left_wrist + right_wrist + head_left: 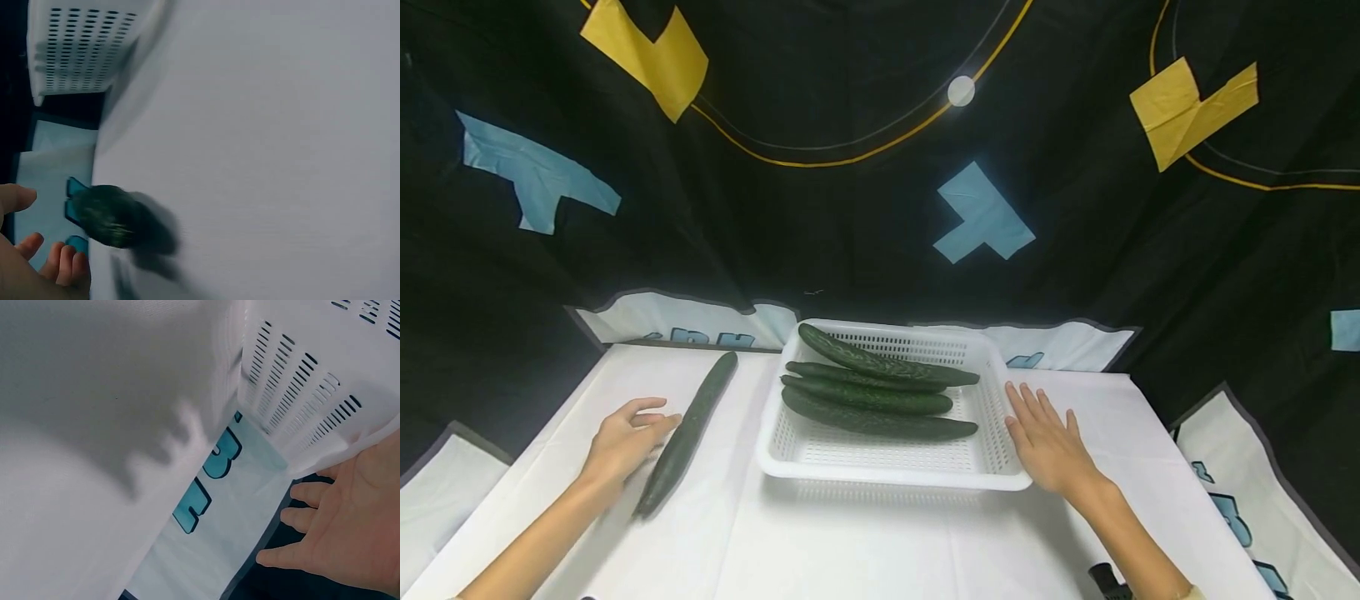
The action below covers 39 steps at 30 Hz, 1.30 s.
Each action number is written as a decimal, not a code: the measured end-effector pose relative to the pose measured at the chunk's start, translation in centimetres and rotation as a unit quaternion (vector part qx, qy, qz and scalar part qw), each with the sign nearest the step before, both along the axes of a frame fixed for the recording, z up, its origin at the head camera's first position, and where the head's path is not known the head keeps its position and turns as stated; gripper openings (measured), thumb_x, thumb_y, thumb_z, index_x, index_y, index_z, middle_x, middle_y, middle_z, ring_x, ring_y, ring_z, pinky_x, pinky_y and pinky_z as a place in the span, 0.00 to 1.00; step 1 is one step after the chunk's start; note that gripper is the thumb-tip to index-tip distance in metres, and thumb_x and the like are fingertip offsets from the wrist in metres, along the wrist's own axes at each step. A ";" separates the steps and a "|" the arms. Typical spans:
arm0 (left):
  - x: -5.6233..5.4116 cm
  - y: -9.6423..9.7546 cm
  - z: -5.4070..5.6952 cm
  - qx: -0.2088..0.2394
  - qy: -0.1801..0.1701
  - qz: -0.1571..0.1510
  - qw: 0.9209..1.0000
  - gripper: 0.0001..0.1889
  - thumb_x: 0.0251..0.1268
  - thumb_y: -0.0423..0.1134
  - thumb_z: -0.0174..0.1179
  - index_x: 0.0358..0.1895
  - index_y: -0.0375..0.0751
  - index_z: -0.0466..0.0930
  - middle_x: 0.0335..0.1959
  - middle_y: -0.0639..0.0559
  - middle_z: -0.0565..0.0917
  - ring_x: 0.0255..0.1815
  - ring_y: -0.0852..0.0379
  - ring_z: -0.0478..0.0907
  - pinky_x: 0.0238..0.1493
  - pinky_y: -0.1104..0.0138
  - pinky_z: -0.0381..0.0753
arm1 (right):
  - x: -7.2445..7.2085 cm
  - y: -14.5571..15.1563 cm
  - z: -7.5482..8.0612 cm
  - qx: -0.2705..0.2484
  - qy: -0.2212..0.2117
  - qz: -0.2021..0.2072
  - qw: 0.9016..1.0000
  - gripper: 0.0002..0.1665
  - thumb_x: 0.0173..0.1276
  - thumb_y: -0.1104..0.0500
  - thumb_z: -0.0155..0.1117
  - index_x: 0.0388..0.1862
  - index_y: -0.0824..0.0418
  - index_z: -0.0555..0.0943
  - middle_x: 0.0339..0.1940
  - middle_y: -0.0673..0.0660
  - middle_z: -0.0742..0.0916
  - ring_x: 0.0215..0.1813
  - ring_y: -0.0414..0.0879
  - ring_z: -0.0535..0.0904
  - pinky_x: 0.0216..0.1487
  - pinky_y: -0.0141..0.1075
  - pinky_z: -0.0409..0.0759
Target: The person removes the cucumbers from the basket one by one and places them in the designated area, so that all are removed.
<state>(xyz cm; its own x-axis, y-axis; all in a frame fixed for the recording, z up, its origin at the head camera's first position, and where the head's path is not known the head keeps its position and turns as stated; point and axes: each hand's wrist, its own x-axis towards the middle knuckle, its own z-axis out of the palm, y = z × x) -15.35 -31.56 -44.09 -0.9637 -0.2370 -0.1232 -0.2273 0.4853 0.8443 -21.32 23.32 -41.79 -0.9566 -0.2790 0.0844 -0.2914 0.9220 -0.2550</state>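
Observation:
A long dark green cucumber [688,433] lies slantwise on the white table, left of the basket. My left hand [628,437] is just beside it, fingers loosely bent, thumb and fingers apart. In the left wrist view, the cucumber's end [107,216] shows beyond the fingers of that hand [44,262], with nothing gripped. The white perforated basket [880,482] carries several cucumbers [880,423] lying crosswise. My right hand [1051,446] lies with straight, spread fingers at the basket's right rim. The right wrist view shows the right hand [350,525] palm side, beside the basket wall [294,381].
White cloth covers the table [850,550]. A small black object [1108,579] sits by the right forearm at the front edge. Behind the table hangs a black curtain [850,233] with yellow and blue tape-like patches.

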 end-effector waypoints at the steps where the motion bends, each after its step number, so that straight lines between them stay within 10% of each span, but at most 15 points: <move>1: -0.2 0.1 0.5 0.003 0.006 0.003 1.000 0.37 0.76 0.52 0.53 0.74 0.29 0.56 0.66 0.23 0.66 0.61 0.28 0.70 0.54 0.43 0.75 | 0.0 0.0 0.0 0.000 0.002 0.001 1.000 0.36 0.82 0.45 0.33 0.81 0.63 0.53 0.79 0.69 0.58 0.78 0.68 0.46 0.68 0.73 0.38; 8: -2.6 1.1 5.4 0.008 0.087 -0.006 0.996 0.33 0.76 0.50 0.53 0.73 0.29 0.60 0.64 0.25 0.70 0.61 0.27 0.69 0.58 0.35 0.66 | 0.0 0.0 0.0 0.007 0.006 0.002 1.000 0.36 0.82 0.45 0.35 0.81 0.63 0.53 0.79 0.69 0.57 0.79 0.68 0.45 0.68 0.73 0.38; 19: -7.1 5.4 11.8 0.011 0.136 -0.121 0.983 0.27 0.75 0.45 0.57 0.69 0.34 0.66 0.65 0.34 0.72 0.69 0.35 0.67 0.67 0.38 0.62 | 0.0 0.0 0.1 0.023 0.006 0.007 1.000 0.36 0.82 0.45 0.34 0.81 0.63 0.53 0.80 0.69 0.55 0.79 0.68 0.43 0.69 0.72 0.36; 27: -11.1 10.1 12.4 0.022 0.095 -0.256 0.962 0.26 0.70 0.38 0.62 0.67 0.34 0.70 0.63 0.37 0.77 0.64 0.42 0.73 0.66 0.46 0.67 | 0.0 -0.1 0.3 0.036 0.017 0.005 0.999 0.36 0.82 0.45 0.35 0.80 0.63 0.54 0.79 0.69 0.56 0.79 0.68 0.44 0.69 0.72 0.35; 39: -14.9 16.9 9.9 -0.006 0.068 -0.378 0.923 0.26 0.68 0.38 0.64 0.67 0.34 0.71 0.63 0.36 0.76 0.64 0.43 0.73 0.63 0.52 0.74 | 0.0 0.0 0.1 0.030 0.022 0.004 0.999 0.36 0.82 0.45 0.36 0.80 0.63 0.56 0.79 0.69 0.57 0.79 0.68 0.44 0.69 0.72 0.35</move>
